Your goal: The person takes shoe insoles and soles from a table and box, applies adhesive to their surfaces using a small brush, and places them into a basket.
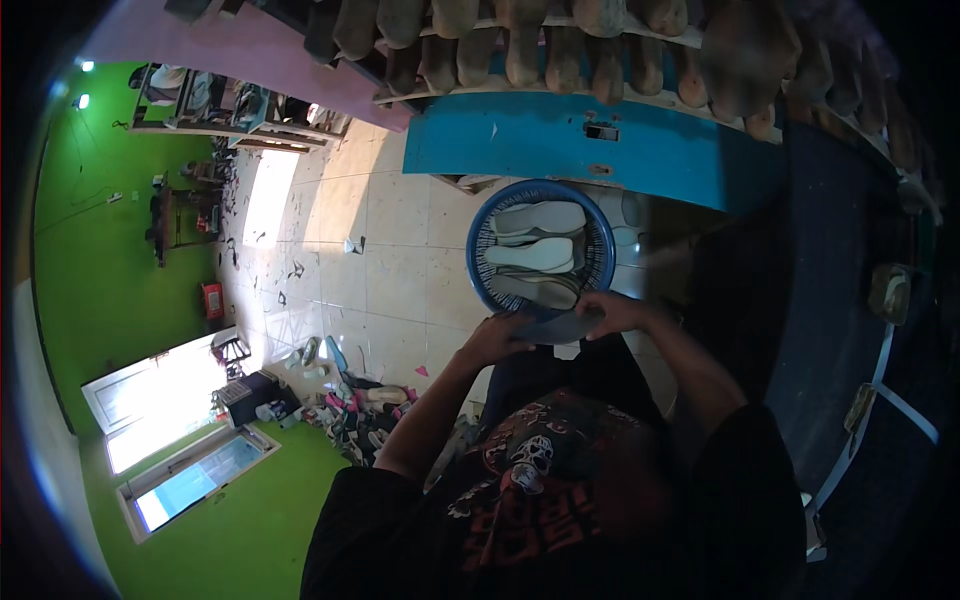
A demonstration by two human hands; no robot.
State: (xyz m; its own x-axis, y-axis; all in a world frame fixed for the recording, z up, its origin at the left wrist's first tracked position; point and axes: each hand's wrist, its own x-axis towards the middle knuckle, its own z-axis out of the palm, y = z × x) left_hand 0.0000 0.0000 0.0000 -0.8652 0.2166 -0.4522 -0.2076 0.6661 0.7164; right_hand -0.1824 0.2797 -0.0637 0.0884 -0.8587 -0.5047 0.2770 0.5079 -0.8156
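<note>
Between my two hands, at the near edge of a round blue basket (474, 250), is a grey shoe sole (556, 328). My left hand (497, 337) is closed on its left end. The fingers of my right hand (614, 311) are bent around its right end. Several pale shoe soles (538, 218) lie stacked in rows inside the basket, just beyond my hands. The sole I hold is partly blurred, and its underside is hidden.
Wooden shoe lasts (523, 58) line racks above a blue panel (490, 135) beyond the basket. A heap of shoes and scraps (370, 410) lies on the tiled floor to the left. A dark surface (820, 300) runs along the right. A red box (212, 300) stands by the green wall.
</note>
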